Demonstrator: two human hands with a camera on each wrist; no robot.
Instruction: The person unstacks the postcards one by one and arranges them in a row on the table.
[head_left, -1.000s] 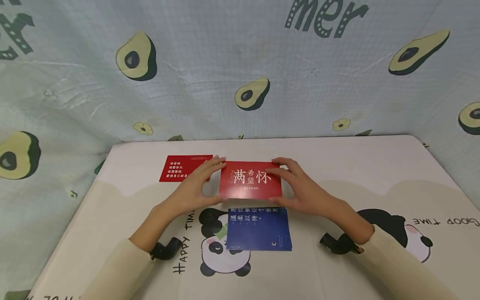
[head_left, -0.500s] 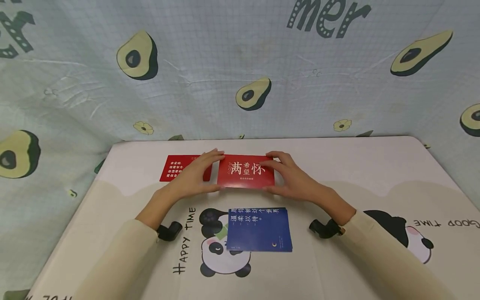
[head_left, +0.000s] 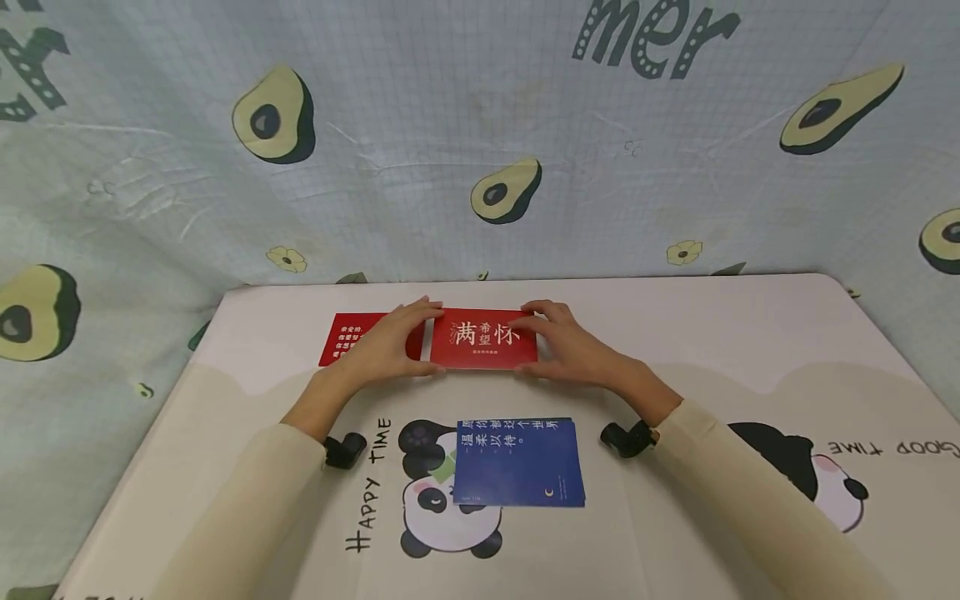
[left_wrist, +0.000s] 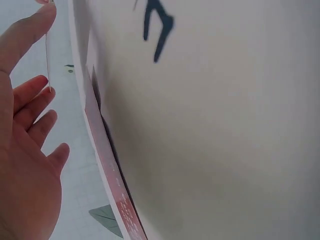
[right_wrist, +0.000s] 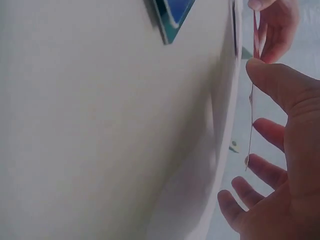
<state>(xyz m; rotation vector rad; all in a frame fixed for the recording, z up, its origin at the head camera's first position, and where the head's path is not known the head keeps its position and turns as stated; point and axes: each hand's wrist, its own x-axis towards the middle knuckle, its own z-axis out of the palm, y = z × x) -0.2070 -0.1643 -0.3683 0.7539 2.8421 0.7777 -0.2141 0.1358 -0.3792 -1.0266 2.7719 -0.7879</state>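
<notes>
Between my two hands hangs a red card [head_left: 483, 340] with white characters, printed face up in the head view. My left hand [head_left: 386, 346] pinches its left edge, thumb at the near corner and fingers at the far one. At the right edge, my right hand [head_left: 573, 348] grips it the same way. Both wrist views catch the card as a thin line, above the table: the left hand [left_wrist: 30, 130] and right hand [right_wrist: 295, 145] have their lower fingers spread loosely. Another red card [head_left: 345, 333] lies on the table, partly hidden behind the left hand.
A small stack of blue cards [head_left: 519, 467] lies nearer me, over a printed panda on the pale table [head_left: 675, 533]. Behind the table's far edge hangs a curtain [head_left: 405, 108] with printed avocados. Black wrist cameras sit at both cuffs.
Both hands have carried the held red card away from me and slightly left, toward the other red card. The left hand now covers more of that card. The blue stack has stayed put.
</notes>
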